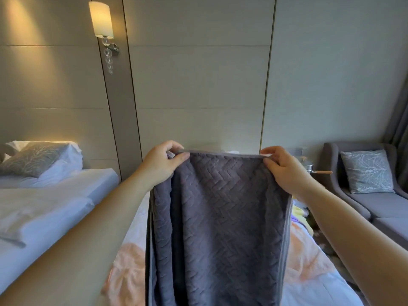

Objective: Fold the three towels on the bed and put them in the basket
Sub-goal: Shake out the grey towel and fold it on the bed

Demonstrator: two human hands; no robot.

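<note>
A dark grey towel with a woven zigzag texture hangs straight down in front of me, held up in the air over the bed. My left hand pinches its top left corner and my right hand pinches its top right corner, so the top edge is stretched level between them. A peach towel lies crumpled on the white sheet behind the grey one, showing on both sides of it. A yellow and lilac cloth peeks out at the far right of the bed. No basket is in view.
A second white bed with a patterned pillow stands at the left. A grey sofa with a cushion is at the right, by a curtain. A lit wall lamp hangs on the panelled wall.
</note>
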